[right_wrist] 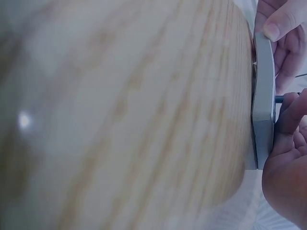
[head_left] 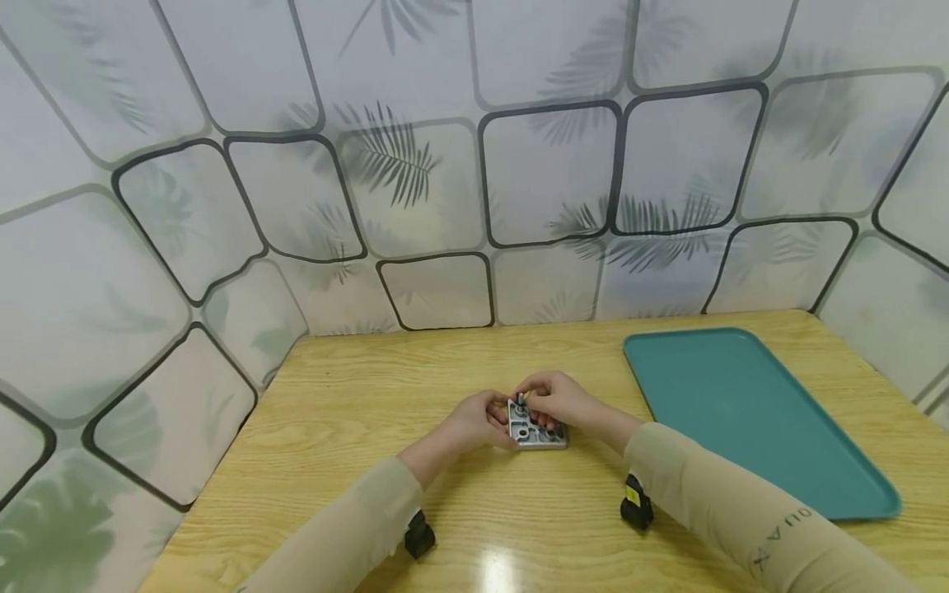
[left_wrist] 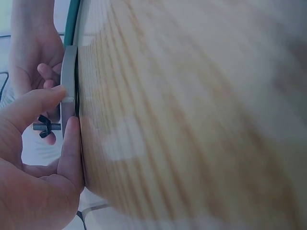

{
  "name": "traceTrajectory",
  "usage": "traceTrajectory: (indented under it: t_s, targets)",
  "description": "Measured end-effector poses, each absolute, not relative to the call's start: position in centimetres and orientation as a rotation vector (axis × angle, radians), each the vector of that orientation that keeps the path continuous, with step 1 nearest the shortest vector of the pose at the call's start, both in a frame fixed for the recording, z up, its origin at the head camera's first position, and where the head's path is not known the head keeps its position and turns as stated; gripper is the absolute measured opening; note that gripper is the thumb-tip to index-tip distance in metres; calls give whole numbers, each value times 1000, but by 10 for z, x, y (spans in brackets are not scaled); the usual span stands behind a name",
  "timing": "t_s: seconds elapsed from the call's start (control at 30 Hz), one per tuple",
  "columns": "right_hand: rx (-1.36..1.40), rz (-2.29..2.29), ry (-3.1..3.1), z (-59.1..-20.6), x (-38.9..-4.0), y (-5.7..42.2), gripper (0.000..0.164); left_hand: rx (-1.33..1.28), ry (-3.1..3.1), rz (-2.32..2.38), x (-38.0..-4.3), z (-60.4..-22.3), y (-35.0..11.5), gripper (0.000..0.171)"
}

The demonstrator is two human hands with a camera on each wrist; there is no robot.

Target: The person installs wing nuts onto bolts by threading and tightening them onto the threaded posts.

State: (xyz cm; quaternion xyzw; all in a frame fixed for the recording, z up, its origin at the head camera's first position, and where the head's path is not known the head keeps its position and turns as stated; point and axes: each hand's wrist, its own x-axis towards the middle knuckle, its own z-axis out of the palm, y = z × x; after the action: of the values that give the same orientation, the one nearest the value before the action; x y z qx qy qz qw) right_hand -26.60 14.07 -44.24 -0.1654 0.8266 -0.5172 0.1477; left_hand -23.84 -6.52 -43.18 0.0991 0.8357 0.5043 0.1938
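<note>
fingers of the left hand (head_left: 476,418) are curled at the left edge of a grey metal plate (head_left: 535,435), thumb near the upper face and a fingertip low by the table (head_left: 356,412), so the plate sits directly between the two hands. the right hand (head_left: 569,403) bends in from the opposite side, thumb and forefinger pinching about an upright bolt (head_left: 521,399); a dark wing nut (left_wrist: 44,127) is threaded on that bolt (whether the fingertips press the nut itself, i cannot tell). both forearms slant inward, in beige sleeves. up the right sleeve (head_left: 712,478) from its hand runs dark lettering (head_left: 799,517), with a u and an x legible. behind the right hand a black wrist device (head_left: 637,509) bears a yellow label (head_left: 633,495), too small to read. round rings and recesses mark the plate's face near the left thumb. right of the right hand lies a shallow teal tray (head_left: 741,412) with a raised rim, partly covered by the sleeve.
</note>
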Motion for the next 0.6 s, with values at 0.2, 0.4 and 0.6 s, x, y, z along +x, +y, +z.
traceTrajectory:
  t_s: [0.2, 0.4, 0.6]
  targets:
    - [-459, -1498, 2373, -443, -266, 141, 31, 283, 2339, 1421, -239, -432, -65, 76]
    - [-446, -1518, 2375, -445, -266, 142, 29, 288, 2332, 1427, -238, -431, -65, 75]
    - [-417, -1538, 2397, -448, -266, 139, 23, 293, 2328, 1436, -238, -432, -65, 74]
